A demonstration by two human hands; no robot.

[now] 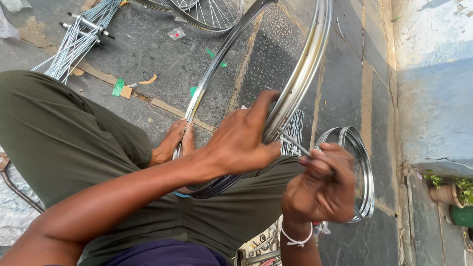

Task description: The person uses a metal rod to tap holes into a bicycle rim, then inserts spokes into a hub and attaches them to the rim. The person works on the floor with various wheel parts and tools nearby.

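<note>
- A shiny, round, chrome-plated steel bicycle wheel rim [295,83] is propped against the lap of a seated person in olive-green trousers [74,143], its lower arc resting by the person's bare foot [172,143] on the dark stone pavement [345,98].
- The rim's right side is clasped by the left hand [241,143], its fingers [263,106] curled over the metal edge and closed on it.
- A thin silver wire spoke [294,144] is pinched in the right hand [320,189], fingers closed around its near end; its far end meets the rim just beside the left thumb.
- The step in hand is judged to be the fitting of a spoke to the rim; the tip seems to need lining up with a hole while the rim is held steady.
- A stack of further chrome rims [362,167] lies just behind the right hand, and a bundle of loose spokes with hubs [79,34] is seen well apart at upper left.
- Potted green plants [451,189] stand by the pale wall.
</note>
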